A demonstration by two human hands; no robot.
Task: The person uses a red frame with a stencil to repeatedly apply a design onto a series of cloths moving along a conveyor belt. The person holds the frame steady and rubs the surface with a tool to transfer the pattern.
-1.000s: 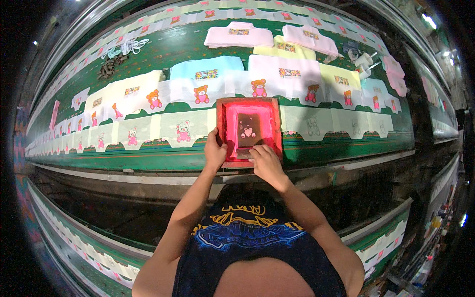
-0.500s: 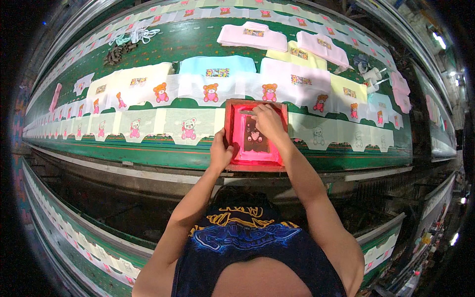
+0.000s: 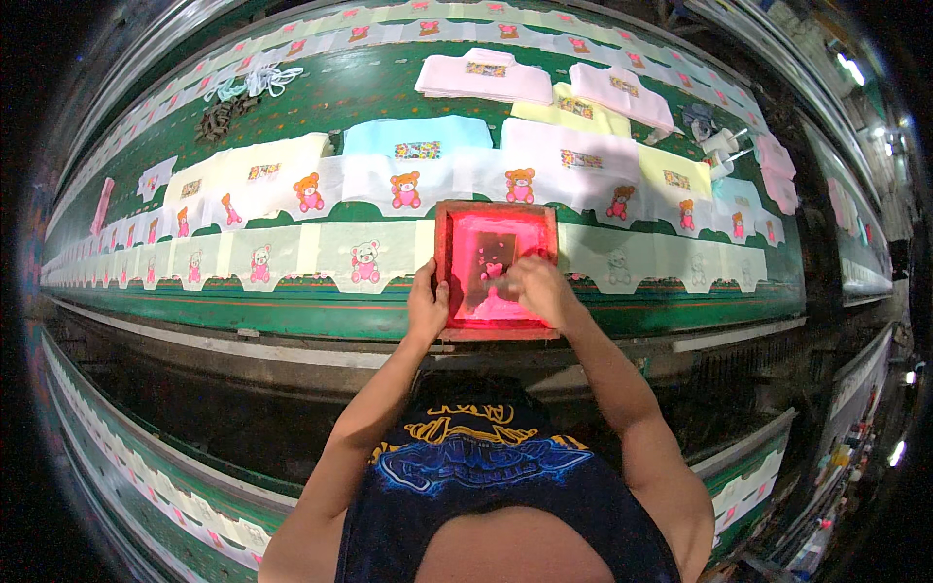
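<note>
A wooden-framed printing screen (image 3: 496, 334) with wet pink ink on its mesh lies flat over a row of pale fabric pieces. A dark rectangle with a small bear-shaped opening shows in the middle of the mesh. My left hand (image 3: 427, 306) grips the frame's left side near its lower corner. Inside the frame, my right hand (image 3: 544, 291) is closed on a small squeegee (image 3: 496, 283), low over the mesh and partly blurred. Just left of the frame lies a fabric piece (image 3: 365, 264) printed with a pink and white bear; fainter bear outlines mark the pieces (image 3: 616, 267) to the right.
Behind the screen runs a row of white pieces with finished brown bears (image 3: 405, 191). Pastel shirt pieces, including a blue one (image 3: 418, 133) and a pink stack (image 3: 482, 78), lie on the green table (image 3: 369, 83). Cloth strips (image 3: 260, 83) sit far left, white cylinders (image 3: 723, 151) far right.
My right hand has drawn the squeegee from the far end of the screen toward me. Pink ink now lies nearer the frame's near side. My left hand stays on the frame.
</note>
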